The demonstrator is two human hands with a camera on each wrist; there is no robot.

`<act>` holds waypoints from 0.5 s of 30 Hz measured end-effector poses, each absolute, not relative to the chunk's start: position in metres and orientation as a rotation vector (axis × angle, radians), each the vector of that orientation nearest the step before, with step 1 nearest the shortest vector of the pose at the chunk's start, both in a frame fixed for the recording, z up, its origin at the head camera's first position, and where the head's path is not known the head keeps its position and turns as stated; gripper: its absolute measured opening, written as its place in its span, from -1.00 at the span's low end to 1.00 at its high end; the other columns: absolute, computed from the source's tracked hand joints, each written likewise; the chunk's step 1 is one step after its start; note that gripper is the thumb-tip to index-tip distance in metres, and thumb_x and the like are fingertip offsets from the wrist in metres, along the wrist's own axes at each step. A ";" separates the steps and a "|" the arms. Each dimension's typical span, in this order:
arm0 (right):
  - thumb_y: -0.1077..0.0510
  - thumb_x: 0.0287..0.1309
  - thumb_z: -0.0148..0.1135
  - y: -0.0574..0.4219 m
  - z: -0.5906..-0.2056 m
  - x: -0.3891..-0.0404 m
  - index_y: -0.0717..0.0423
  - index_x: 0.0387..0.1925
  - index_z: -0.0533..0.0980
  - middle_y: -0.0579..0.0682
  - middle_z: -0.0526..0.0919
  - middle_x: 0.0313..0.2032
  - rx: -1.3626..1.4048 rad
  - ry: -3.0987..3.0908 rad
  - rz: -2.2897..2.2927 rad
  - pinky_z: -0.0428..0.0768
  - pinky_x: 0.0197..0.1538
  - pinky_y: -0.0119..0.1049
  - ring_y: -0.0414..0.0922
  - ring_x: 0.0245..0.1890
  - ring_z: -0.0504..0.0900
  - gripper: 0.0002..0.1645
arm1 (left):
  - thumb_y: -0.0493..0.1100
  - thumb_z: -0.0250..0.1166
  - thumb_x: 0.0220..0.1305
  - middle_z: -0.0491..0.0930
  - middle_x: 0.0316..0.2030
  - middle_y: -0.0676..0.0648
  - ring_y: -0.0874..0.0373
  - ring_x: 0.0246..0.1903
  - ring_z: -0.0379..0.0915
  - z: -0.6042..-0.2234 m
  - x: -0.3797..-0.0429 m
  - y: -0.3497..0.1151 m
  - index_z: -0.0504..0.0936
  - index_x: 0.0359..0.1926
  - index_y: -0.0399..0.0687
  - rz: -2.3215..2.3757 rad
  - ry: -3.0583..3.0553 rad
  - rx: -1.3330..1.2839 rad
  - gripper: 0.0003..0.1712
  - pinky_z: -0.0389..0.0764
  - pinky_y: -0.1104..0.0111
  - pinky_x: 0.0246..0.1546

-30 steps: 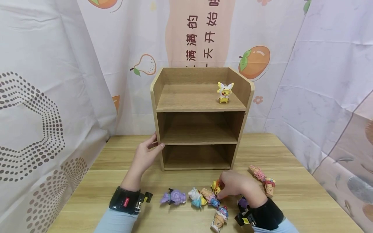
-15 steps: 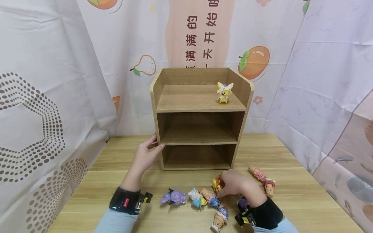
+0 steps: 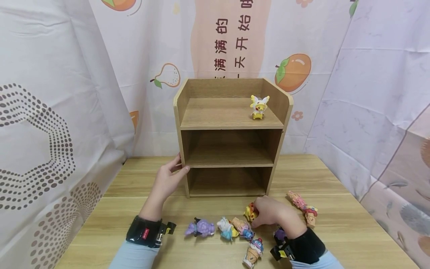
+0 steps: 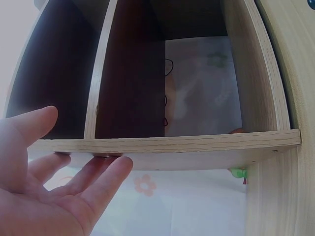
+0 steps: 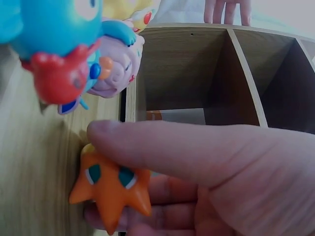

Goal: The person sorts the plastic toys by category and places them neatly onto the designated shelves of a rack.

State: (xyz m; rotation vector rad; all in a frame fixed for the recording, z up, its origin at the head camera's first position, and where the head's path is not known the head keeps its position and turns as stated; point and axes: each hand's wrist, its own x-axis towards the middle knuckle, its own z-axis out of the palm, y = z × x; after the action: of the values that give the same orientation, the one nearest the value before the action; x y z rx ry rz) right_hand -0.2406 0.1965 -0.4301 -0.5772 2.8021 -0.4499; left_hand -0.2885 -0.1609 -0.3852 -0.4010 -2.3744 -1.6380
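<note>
Since a second ago, you are shifting your right hand (image 3: 270,212) and the orange toy (image 5: 111,191) slightly higher in the head view.

The wooden-topped counter (image 3: 124,198) is occupied by a shelf unit (image 3: 215,112), on whose top board a white-and-yellow figure (image 3: 258,107) is stood. Before the unit are laid a purple figure (image 3: 200,227), a white-and-blue figure (image 3: 226,228) and three cone figures (image 3: 244,228), (image 3: 253,253), (image 3: 311,216), one touched by a pink figure (image 3: 297,200); a dark-purple figure (image 3: 279,234) is partly hidden.
</note>
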 end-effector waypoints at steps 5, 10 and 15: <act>0.09 -0.14 0.58 0.198 -0.430 -0.241 0.05 -0.58 0.50 -0.16 0.34 -0.62 -0.594 2.804 -0.456 0.25 -0.52 -0.29 -0.18 -0.61 0.31 -0.66 | -0.04 0.37 0.39 0.39 0.40 -0.19 -0.15 0.24 0.48 -0.385 -0.288 -0.161 0.30 0.52 -0.10 -1.633 -2.373 -0.404 -0.22 0.62 0.04 0.08; 0.06 -0.11 0.55 0.200 -0.426 -0.241 0.01 -0.54 0.52 -0.19 0.31 -0.64 -0.624 2.831 -0.456 0.22 -0.56 -0.30 -0.21 -0.64 0.29 -0.70 | -0.03 0.37 0.39 0.38 0.41 -0.20 -0.15 0.25 0.48 -0.386 -0.289 -0.161 0.28 0.52 -0.12 -1.632 -2.377 -0.401 -0.21 0.62 0.04 0.09; 0.02 -0.09 0.54 0.201 -0.424 -0.241 -0.02 -0.44 0.55 -0.17 0.37 -0.61 -0.612 2.857 -0.450 0.22 -0.56 -0.29 -0.21 -0.62 0.32 -0.71 | -0.04 0.37 0.39 0.38 0.40 -0.20 -0.15 0.24 0.48 -0.386 -0.289 -0.161 0.29 0.52 -0.13 -1.637 -2.376 -0.394 -0.21 0.62 0.05 0.09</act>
State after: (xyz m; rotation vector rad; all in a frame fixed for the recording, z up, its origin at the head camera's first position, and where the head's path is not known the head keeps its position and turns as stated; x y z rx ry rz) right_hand -0.2413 0.2007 -0.4235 -0.6117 2.8572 -0.4497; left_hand -0.2887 -0.1606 -0.3859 -0.3945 -2.3764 -1.6368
